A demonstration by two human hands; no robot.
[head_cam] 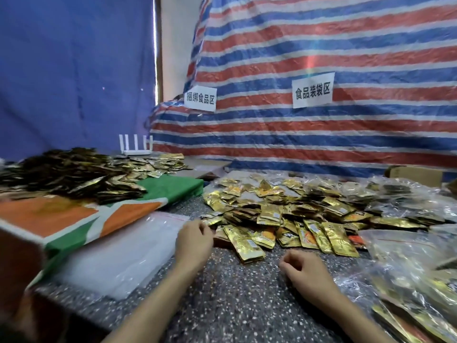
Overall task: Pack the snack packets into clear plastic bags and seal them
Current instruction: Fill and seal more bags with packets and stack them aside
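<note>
I judge I am starting a fresh bag. My left grip (195, 240) lies with fingers curled at the near edge of the loose snack packets (284, 214) heaped on the counter (235, 293), though I cannot tell if it pinches one, and my right grip (304, 271) rests loosely curled, holding nothing. Next I should take one bag off the stack of empty clear bags (118, 256) just left of my left grip, open its mouth and gather packets in. The filled bags (408, 288) at my right hold gold packets.
</note>
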